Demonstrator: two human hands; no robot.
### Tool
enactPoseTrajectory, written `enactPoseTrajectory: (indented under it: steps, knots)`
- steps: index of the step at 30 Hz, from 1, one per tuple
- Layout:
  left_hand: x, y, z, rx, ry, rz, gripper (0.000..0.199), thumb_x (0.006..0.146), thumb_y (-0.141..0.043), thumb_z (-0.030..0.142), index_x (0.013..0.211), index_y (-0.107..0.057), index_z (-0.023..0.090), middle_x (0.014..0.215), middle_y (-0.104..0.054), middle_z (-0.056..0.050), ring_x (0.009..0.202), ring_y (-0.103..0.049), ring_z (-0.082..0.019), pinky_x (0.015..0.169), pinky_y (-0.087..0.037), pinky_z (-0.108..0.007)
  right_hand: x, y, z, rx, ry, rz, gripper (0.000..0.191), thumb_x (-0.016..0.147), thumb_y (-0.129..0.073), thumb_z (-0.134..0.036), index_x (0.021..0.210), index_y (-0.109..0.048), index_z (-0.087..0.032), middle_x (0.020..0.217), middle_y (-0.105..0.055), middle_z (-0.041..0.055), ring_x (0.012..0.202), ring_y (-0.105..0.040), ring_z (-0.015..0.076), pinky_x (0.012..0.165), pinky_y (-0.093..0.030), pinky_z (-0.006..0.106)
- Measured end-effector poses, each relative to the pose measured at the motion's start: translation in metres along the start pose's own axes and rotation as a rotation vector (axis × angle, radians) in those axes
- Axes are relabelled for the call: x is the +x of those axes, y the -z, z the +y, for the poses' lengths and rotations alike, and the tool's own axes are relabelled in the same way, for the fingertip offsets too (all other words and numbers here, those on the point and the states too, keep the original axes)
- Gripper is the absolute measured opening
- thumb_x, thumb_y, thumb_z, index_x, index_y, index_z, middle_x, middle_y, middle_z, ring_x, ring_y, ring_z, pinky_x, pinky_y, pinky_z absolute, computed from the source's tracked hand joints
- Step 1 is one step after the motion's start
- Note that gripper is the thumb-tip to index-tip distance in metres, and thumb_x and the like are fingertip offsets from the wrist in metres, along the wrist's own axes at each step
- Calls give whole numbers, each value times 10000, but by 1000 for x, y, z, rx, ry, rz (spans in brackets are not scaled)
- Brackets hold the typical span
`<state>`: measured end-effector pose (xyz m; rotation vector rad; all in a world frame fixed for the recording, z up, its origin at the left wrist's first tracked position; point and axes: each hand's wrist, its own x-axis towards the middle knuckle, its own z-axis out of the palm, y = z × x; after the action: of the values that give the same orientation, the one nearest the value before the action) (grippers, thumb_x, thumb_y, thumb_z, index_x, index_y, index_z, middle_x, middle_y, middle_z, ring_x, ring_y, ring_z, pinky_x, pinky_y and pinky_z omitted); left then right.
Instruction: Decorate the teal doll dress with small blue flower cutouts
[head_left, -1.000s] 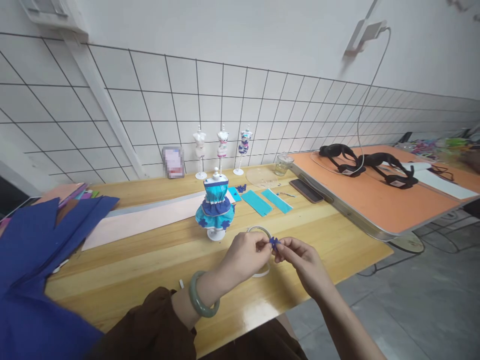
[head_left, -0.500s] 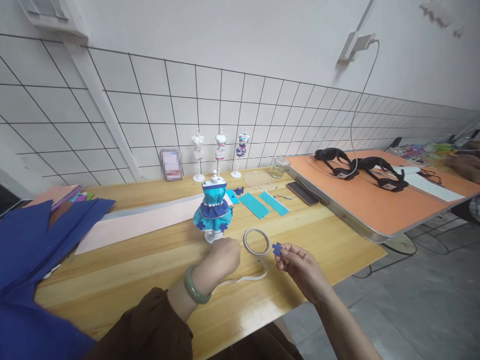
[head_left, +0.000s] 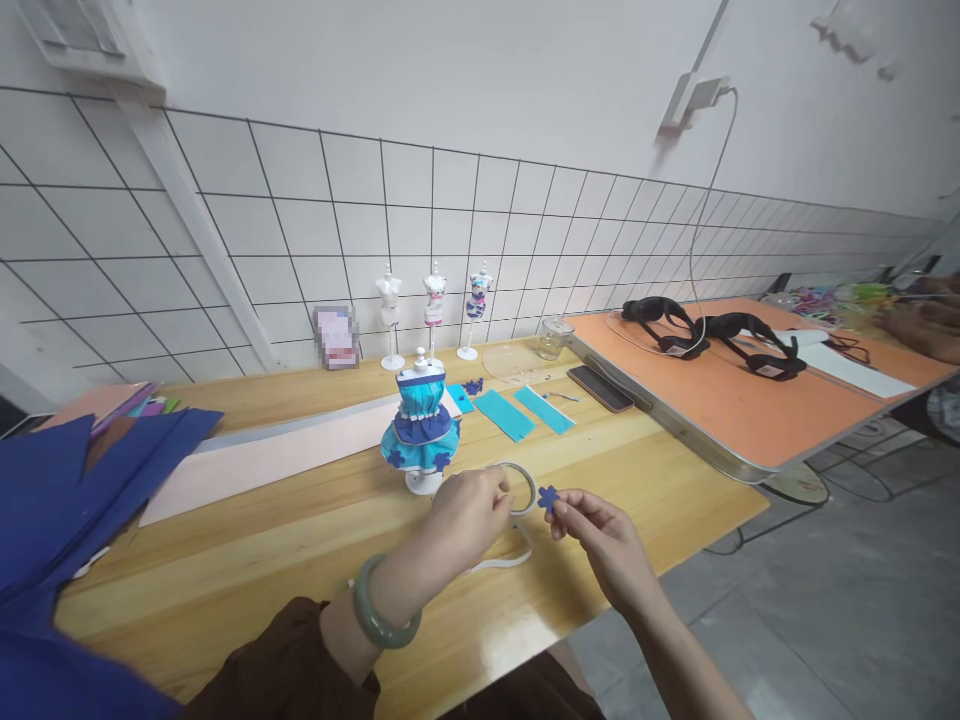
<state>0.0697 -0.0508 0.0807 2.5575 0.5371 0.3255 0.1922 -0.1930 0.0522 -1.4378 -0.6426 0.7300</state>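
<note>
The right fingers [head_left: 576, 498] pinch the blue flower [head_left: 547, 497] above the table [head_left: 637, 462]; too loose a pinch could drop it. I cannot tell if the left fingers [head_left: 493, 480], near the tape roll [head_left: 533, 488], hold something.

The right hand [head_left: 600, 535] pinched a dark blue flower cutout [head_left: 547, 498] by its edge, while the left hand [head_left: 466, 512], fingers curled, overlapped the near side of a tape roll [head_left: 534, 488], whether touching it or not being unclear. A green bangle [head_left: 375, 612] circled the left wrist. Beyond them on the wooden table [head_left: 645, 470] stood a mini mannequin [head_left: 421, 424] in a turquoise-and-blue dress, with two turquoise strips [head_left: 505, 415] lying to its right and three smaller mannequins [head_left: 435, 298] behind.
</note>
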Motion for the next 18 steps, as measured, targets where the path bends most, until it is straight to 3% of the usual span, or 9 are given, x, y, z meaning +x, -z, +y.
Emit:
enactPoseTrajectory:
  steps: [3,6,8,13,16,18]
  knots:
    - [-4,0,11,-92,-212,132,232,836,-421,146,1002,-571,206,941,-634,-24,882,-576,-154,759,-427,-271,1,-2,-1,45,-14,27,235,736,-665,-401,720,-648,-167,687,-611,28,610,-492,119,628,-383,262]
    - [-4,-3,14,-22,-357,152,265,832,-432,128,1055,-557,198,1017,-602,-45,962,-536,-181,808,-416,-308,2,-7,-3,76,-18,19,246,734,-662,-410,712,-646,-166,652,-586,19,596,-469,116,599,-366,253]
    - [-3,-7,13,11,-381,154,223,839,-427,132,995,-577,183,983,-601,-52,933,-533,-189,784,-421,-316,2,-10,-5,73,-11,15,250,734,-660,-411,691,-641,-166,628,-565,11,578,-447,109,575,-351,247]
    - [-2,-9,12,-78,-369,197,238,865,-381,147,845,-617,159,878,-615,-62,850,-546,-177,766,-416,-321,0,-16,-9,47,22,-14,254,764,-633,-399,671,-639,-162,638,-556,12,573,-435,101,568,-343,244]
    - [0,-7,13,-364,-252,168,242,856,-413,178,804,-649,166,830,-627,-50,811,-558,-156,737,-420,-286,0,-14,-7,88,42,10,237,783,-615,-398,725,-643,-170,659,-555,9,580,-448,98,572,-348,243]
    - [2,-7,13,-614,-101,82,238,842,-451,235,777,-666,158,788,-631,-47,746,-559,-143,665,-426,-257,1,-12,-6,123,55,54,214,776,-626,-393,776,-645,-180,657,-538,-2,576,-445,95,565,-349,239]
